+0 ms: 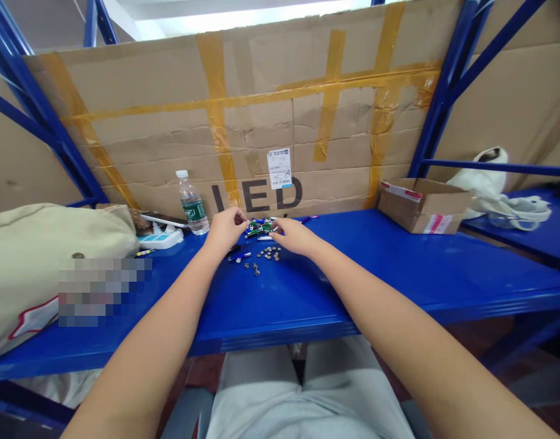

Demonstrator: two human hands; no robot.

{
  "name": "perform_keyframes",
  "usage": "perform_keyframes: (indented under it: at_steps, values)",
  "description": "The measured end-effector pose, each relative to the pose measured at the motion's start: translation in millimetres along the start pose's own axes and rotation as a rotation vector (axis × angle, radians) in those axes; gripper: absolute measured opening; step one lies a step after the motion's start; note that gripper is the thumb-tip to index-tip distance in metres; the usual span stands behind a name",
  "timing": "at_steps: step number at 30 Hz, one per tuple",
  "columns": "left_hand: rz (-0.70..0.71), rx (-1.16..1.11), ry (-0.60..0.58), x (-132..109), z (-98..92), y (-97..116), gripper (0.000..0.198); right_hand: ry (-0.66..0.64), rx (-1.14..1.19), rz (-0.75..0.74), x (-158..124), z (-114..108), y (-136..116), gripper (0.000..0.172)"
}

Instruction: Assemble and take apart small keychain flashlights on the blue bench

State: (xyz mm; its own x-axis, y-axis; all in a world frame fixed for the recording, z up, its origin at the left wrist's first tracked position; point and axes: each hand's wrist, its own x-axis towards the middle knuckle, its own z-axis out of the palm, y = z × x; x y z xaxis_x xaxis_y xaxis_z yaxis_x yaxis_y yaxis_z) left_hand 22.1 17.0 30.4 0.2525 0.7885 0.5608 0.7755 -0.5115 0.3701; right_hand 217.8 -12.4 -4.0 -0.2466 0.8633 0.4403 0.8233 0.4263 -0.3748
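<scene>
A small pile of blue, green and dark pen-like pieces point(260, 228) lies on the blue table point(270, 308). My left hand point(228, 227) is at the pile's left side, its fingers pinched together on something too small to make out. On the right side, my right hand point(289, 234) has its curled fingertips at the pile; whether they grip a piece cannot be told. Nearer to me are several small round metal discs point(269, 253) and a few small metal parts point(256, 269). A blue pen piece point(240, 257) lies below my left hand, and a purple one point(309, 218) lies behind my right.
A water bottle point(194, 206) stands behind my left hand, beside a white power strip point(161, 238). A pale bag point(55, 244) fills the left end. An open cardboard box point(421, 206) sits at the right. Taped cardboard point(170, 134) rises behind the table between blue posts.
</scene>
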Motion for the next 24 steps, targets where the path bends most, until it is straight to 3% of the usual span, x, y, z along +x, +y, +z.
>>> perform_keyframes:
  at_steps: [3, 6, 10, 13, 16, 19, 24]
  values:
    - [-0.002, -0.219, 0.022, -7, -11.1, 11, 0.014, 0.094, 0.073, -0.044, 2, 3, 2, 0.038]
    - [-0.014, -0.326, -0.015, -11, -14.0, 17, 0.020, 0.064, 0.117, -0.017, 2, -1, 0, 0.022]
    - [0.036, -0.226, -0.072, -14, -8.0, 18, 0.025, -0.009, 0.139, -0.020, 0, -7, -7, 0.023]
    - [0.160, -0.196, -0.237, -16, 0.2, 19, 0.032, -0.066, 0.165, -0.102, -2, -9, -14, 0.020]
    - [0.201, -0.225, -0.383, -17, 4.3, 18, 0.027, -0.114, 0.185, -0.128, -3, -10, -18, 0.023]
    - [0.164, -0.216, -0.375, -16, 0.8, 16, 0.025, -0.085, 0.126, -0.075, -3, -13, -15, 0.024]
    - [0.164, -0.122, -0.353, -17, -8.5, 20, 0.032, -0.043, 0.017, -0.112, -4, -16, -9, 0.022]
